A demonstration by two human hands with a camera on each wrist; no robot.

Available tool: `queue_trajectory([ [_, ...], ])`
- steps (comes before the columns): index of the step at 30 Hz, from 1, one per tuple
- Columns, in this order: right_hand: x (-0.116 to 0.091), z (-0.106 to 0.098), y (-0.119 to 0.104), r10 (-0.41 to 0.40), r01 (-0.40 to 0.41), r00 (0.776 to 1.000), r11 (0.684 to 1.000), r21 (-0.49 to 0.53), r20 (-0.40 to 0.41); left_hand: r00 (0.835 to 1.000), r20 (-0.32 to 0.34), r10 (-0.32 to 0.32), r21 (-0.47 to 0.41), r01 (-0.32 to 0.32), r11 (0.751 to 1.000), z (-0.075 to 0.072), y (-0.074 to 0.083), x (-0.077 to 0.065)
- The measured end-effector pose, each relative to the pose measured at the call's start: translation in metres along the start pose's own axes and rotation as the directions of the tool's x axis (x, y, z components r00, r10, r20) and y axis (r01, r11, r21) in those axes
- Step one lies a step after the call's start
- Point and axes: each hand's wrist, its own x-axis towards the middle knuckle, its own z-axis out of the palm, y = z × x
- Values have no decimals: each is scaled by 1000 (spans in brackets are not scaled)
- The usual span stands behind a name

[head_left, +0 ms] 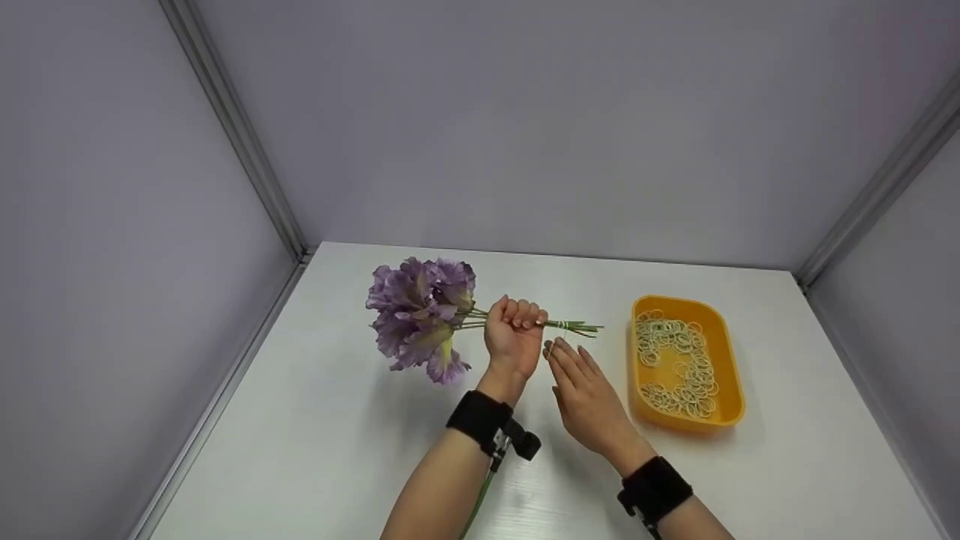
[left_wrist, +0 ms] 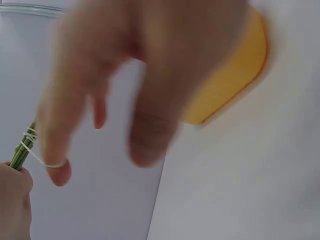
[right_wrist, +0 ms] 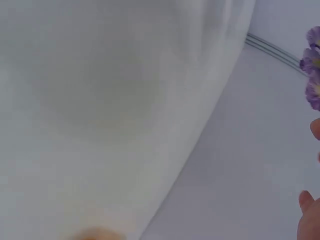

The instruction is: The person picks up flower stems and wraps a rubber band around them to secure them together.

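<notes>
A bunch of purple flowers [head_left: 420,319] is held sideways near the middle of the frame, with the petals to the left and the thin green stems [head_left: 575,326] pointing right. The stems are gripped in the curled fingers of the left hand [head_left: 514,343]. A pale rubber band [left_wrist: 52,165] is wrapped round the stems, and one loop of it is pulled out over a fingertip of the right hand [head_left: 589,405]. That hand is otherwise loose, with its fingers mostly straight and its thumb apart in the left wrist view. The step in hand seems to be the tying of the stems. For the next move, the bunch needs to be kept still and the loop slipped over the stem ends, with care so that it is not let go too soon. At the right of the frame, a yellow tray [head_left: 724,367] is seen with many small bands [head_left: 701,386] inside. The tray is set on a smooth white table [head_left: 315,345]. The table is closed in by plain grey walls [head_left: 555,135], and metal rails [head_left: 235,127] are seen in the corners at upper left and right.
</notes>
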Motion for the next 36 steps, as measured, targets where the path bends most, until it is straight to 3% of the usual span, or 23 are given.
queue_trajectory([
  [3, -9, 11, 5, 76, -80, 997, 982, 173, 25, 999, -21, -32, -54, 31, 998, 3, 1, -2],
  [5, -9, 13, 8, 148, -154, 988, 930, 334, 43, 999, -24, -49, -84, 47, 995, 4, 1, -3],
  [6, -9, 13, 10, 183, -188, 982, 879, 439, 54, 998, -23, -56, -95, 53, 994, 4, 2, -3],
  [7, -7, 13, 12, 221, -222, 973, 807, 547, 70, 998, -24, -61, -104, 58, 993, 4, 2, -3],
  [9, -5, 11, 15, 298, -290, 947, 619, 730, 123, 997, -36, -74, -121, 69, 990, 3, 3, -4],
  [12, 2, 8, 19, 395, -372, 890, 344, 862, 227, 993, -58, -98, -130, 90, 987, 0, 4, -5],
  [15, 8, 0, 24, 464, -435, 813, 81, 897, 352, 990, -66, -128, -120, 119, 986, -1, 5, -7],
  [19, 15, -12, 36, 466, -403, 717, -330, 853, 519, 983, -68, -173, -69, 169, 983, 0, 4, -9],
  [20, 18, -16, 39, 451, -399, 694, -409, 820, 562, 980, -78, -184, -50, 180, 982, 1, 4, -10],
  [21, 21, -21, 41, 435, -401, 672, -467, 788, 600, 977, -92, -190, -32, 188, 982, 1, 3, -10],
  [22, 24, -25, 44, 420, -409, 655, -502, 762, 628, 975, -111, -193, -12, 193, 981, 1, 3, -11],
  [24, 32, -36, 47, 403, -456, 617, -517, 724, 676, 970, -153, -190, 24, 196, 980, 0, 3, -10],
  [26, 38, -49, 48, 397, -522, 587, -480, 705, 706, 968, -188, -168, 53, 181, 982, -1, 4, -9],
  [27, 41, -55, 49, 410, -553, 572, -448, 703, 711, 968, -200, -154, 69, 171, 983, -1, 5, -8],
  [30, 47, -69, 48, 483, -662, 525, -285, 693, 700, 969, -216, -118, 117, 145, 982, -2, 5, -6],
  [33, 50, -76, 43, 565, -742, 495, -121, 659, 661, 971, -228, -75, 176, 117, 977, -4, 4, -5],
  [34, 51, -77, 41, 583, -762, 490, -74, 643, 648, 971, -233, -57, 195, 104, 975, -5, 4, -4],
  [36, 52, -78, 34, 607, -785, 486, -13, 620, 629, 971, -237, -10, 234, 67, 970, -7, 3, -4],
])
